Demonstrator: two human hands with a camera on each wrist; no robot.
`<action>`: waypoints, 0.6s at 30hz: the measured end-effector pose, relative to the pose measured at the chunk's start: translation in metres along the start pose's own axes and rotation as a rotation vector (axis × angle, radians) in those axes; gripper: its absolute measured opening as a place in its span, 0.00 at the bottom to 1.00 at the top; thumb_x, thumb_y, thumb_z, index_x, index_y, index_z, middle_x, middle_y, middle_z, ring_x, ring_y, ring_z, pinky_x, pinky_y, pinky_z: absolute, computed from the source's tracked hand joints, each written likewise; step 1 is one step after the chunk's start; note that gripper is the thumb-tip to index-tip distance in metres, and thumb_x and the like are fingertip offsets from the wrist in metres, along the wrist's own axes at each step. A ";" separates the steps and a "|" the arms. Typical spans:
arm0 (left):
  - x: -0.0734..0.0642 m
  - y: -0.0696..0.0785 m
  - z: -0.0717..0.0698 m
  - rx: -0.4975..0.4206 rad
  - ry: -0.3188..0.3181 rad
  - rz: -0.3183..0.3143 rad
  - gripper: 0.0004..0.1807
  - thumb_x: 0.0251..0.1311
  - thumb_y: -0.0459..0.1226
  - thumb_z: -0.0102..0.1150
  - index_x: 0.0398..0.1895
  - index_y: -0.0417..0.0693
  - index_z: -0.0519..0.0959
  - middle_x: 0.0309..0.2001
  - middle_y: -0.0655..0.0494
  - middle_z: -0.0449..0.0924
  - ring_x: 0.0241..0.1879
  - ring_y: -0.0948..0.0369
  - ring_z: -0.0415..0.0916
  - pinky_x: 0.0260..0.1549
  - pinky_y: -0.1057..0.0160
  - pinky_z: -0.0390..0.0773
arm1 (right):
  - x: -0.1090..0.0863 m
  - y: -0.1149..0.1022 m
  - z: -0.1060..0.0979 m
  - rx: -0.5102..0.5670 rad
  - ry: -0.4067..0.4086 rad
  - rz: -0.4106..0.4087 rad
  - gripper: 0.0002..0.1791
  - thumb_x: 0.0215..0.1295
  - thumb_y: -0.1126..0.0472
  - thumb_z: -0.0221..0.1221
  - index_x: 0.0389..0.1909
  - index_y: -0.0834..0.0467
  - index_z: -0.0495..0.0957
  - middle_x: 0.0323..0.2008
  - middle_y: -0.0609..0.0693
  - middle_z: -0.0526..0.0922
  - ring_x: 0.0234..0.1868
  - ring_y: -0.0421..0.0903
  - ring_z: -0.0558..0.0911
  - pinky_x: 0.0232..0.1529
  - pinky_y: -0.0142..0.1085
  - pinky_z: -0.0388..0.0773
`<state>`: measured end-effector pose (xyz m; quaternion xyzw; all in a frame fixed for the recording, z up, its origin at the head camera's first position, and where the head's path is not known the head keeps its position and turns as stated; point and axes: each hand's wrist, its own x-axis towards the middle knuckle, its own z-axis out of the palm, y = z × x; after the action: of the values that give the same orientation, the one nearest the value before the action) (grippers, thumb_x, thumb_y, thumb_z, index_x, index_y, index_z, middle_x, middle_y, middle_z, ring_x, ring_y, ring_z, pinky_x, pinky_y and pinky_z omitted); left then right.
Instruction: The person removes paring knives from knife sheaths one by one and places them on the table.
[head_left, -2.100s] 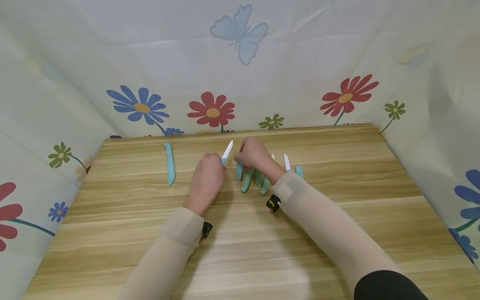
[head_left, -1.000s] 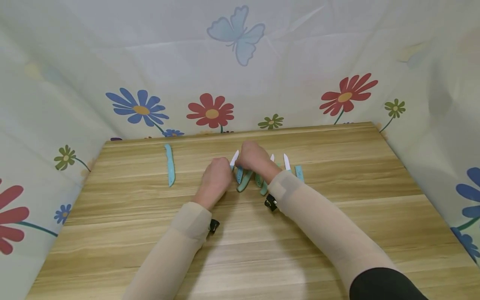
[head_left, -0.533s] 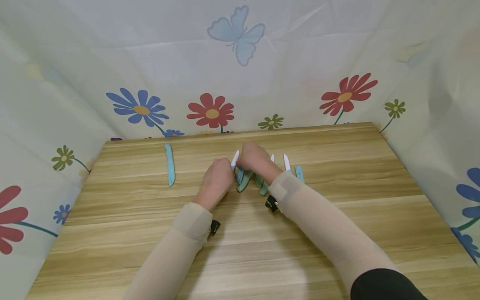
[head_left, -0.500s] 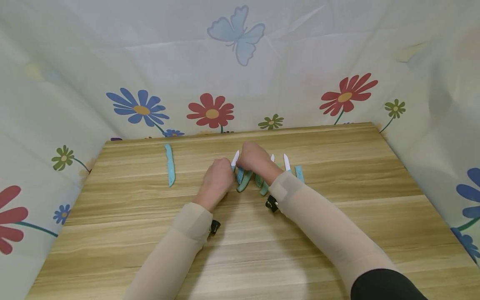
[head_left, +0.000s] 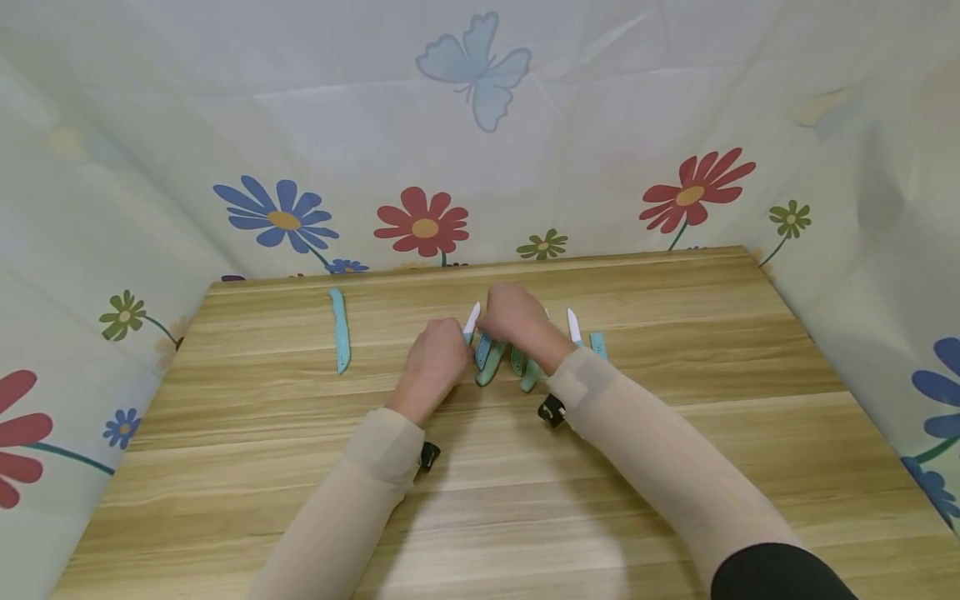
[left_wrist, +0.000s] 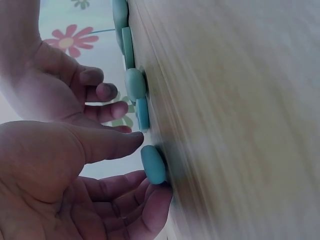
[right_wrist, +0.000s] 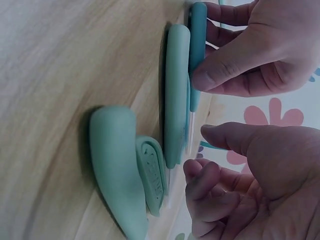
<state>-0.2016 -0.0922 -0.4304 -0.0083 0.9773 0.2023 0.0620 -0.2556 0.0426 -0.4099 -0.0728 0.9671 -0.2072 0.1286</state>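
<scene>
My left hand (head_left: 437, 358) pinches the blue handle of a small paring knife (left_wrist: 153, 165) between thumb and fingers, low over the table. Its white blade (head_left: 472, 318) points away from me. Just to the right lies a blue sheath (head_left: 483, 352), followed by a green-handled knife (right_wrist: 176, 95). My right hand (head_left: 516, 317) hovers over these, fingers loosely curled and holding nothing in the right wrist view. Below its wrist lie a green sheath (right_wrist: 151, 172) and a second green-handled knife (right_wrist: 117, 165), whose blade is mostly hidden by that hand in the head view.
Farther right on the wooden table (head_left: 495, 517) lie another white-bladed knife (head_left: 574, 325) and a blue sheath (head_left: 597, 345), partly behind the right sleeve. A light-blue sheathed knife (head_left: 341, 332) sits apart at the left. A flowered cloth (head_left: 337, 133) encloses the back and sides.
My left hand has brought the blue-handled knife rightward, beside the blue sheath. My right hand has let go of that sheath and has lately shifted slightly right.
</scene>
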 end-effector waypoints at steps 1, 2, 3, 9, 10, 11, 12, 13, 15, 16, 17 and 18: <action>0.000 0.000 -0.001 -0.005 -0.007 -0.008 0.11 0.69 0.34 0.62 0.28 0.41 0.79 0.30 0.46 0.80 0.25 0.54 0.77 0.22 0.58 0.78 | 0.000 0.001 0.000 -0.001 0.001 -0.003 0.09 0.67 0.58 0.64 0.31 0.57 0.76 0.26 0.50 0.76 0.26 0.47 0.74 0.25 0.38 0.71; -0.001 -0.001 -0.001 -0.010 -0.014 -0.014 0.10 0.69 0.35 0.62 0.28 0.41 0.79 0.29 0.46 0.80 0.24 0.54 0.76 0.21 0.59 0.77 | -0.001 0.002 -0.001 0.002 0.005 -0.007 0.08 0.67 0.58 0.63 0.32 0.57 0.76 0.27 0.50 0.77 0.26 0.47 0.75 0.25 0.39 0.71; -0.002 -0.001 -0.003 -0.015 -0.019 -0.020 0.10 0.69 0.35 0.61 0.28 0.41 0.79 0.29 0.46 0.80 0.24 0.54 0.76 0.20 0.59 0.76 | -0.002 0.003 -0.001 0.005 0.014 -0.013 0.08 0.67 0.58 0.63 0.33 0.57 0.76 0.28 0.50 0.78 0.27 0.48 0.76 0.26 0.39 0.71; -0.004 -0.005 -0.009 -0.012 0.004 -0.014 0.12 0.71 0.40 0.62 0.36 0.39 0.79 0.32 0.46 0.81 0.27 0.53 0.78 0.23 0.57 0.77 | -0.014 0.006 -0.006 0.019 0.050 -0.061 0.13 0.70 0.54 0.64 0.45 0.59 0.79 0.43 0.54 0.83 0.37 0.51 0.81 0.37 0.43 0.79; -0.005 -0.006 -0.011 -0.005 0.015 -0.007 0.13 0.72 0.41 0.62 0.40 0.38 0.80 0.36 0.45 0.82 0.29 0.52 0.80 0.25 0.56 0.80 | -0.016 0.007 -0.007 0.018 0.050 -0.068 0.14 0.71 0.53 0.64 0.48 0.59 0.80 0.45 0.54 0.84 0.38 0.50 0.81 0.39 0.44 0.80; -0.005 -0.007 -0.012 0.001 0.026 -0.001 0.15 0.73 0.43 0.63 0.44 0.37 0.80 0.39 0.44 0.83 0.32 0.51 0.81 0.29 0.54 0.82 | -0.017 0.007 -0.007 0.015 0.049 -0.076 0.16 0.72 0.52 0.64 0.51 0.60 0.80 0.47 0.54 0.84 0.40 0.50 0.81 0.41 0.44 0.81; -0.006 -0.008 -0.014 0.005 0.037 0.003 0.17 0.74 0.44 0.63 0.48 0.36 0.81 0.43 0.43 0.83 0.36 0.50 0.82 0.33 0.52 0.83 | -0.019 0.007 -0.008 0.009 0.049 -0.085 0.18 0.73 0.51 0.64 0.53 0.60 0.81 0.50 0.54 0.85 0.41 0.50 0.82 0.43 0.45 0.82; -0.006 -0.009 -0.015 0.011 0.046 0.009 0.19 0.74 0.45 0.62 0.51 0.35 0.81 0.46 0.43 0.83 0.39 0.49 0.83 0.37 0.51 0.84 | -0.021 0.008 -0.009 0.004 0.050 -0.094 0.19 0.74 0.51 0.64 0.56 0.59 0.81 0.52 0.54 0.85 0.43 0.50 0.82 0.44 0.45 0.82; -0.008 -0.012 -0.020 0.013 0.061 0.020 0.22 0.75 0.45 0.62 0.58 0.35 0.80 0.52 0.42 0.83 0.45 0.48 0.83 0.43 0.48 0.85 | -0.025 0.008 -0.009 -0.007 0.059 -0.116 0.21 0.75 0.50 0.64 0.59 0.59 0.81 0.55 0.55 0.85 0.44 0.50 0.83 0.45 0.46 0.83; -0.009 -0.014 -0.022 0.012 0.070 0.022 0.23 0.76 0.46 0.61 0.59 0.35 0.80 0.54 0.42 0.83 0.47 0.47 0.84 0.45 0.47 0.85 | -0.027 0.008 -0.009 -0.010 0.066 -0.127 0.21 0.75 0.50 0.64 0.59 0.59 0.81 0.55 0.55 0.85 0.44 0.50 0.83 0.45 0.46 0.83; -0.010 -0.016 -0.024 0.007 0.076 0.020 0.23 0.76 0.46 0.61 0.60 0.35 0.79 0.55 0.42 0.83 0.49 0.47 0.83 0.47 0.47 0.85 | -0.029 0.008 -0.009 -0.014 0.073 -0.139 0.21 0.75 0.49 0.64 0.60 0.59 0.81 0.55 0.55 0.85 0.44 0.50 0.84 0.45 0.46 0.83; -0.010 -0.018 -0.026 0.006 0.083 0.020 0.23 0.76 0.46 0.61 0.61 0.35 0.79 0.56 0.42 0.82 0.50 0.46 0.83 0.48 0.46 0.85 | -0.031 0.008 -0.009 -0.018 0.084 -0.149 0.21 0.75 0.49 0.64 0.60 0.59 0.81 0.55 0.55 0.86 0.44 0.50 0.84 0.45 0.46 0.83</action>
<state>-0.1939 -0.1186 -0.4126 -0.0066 0.9797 0.1993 0.0191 -0.2296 0.0598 -0.3984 -0.1371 0.9653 -0.2106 0.0714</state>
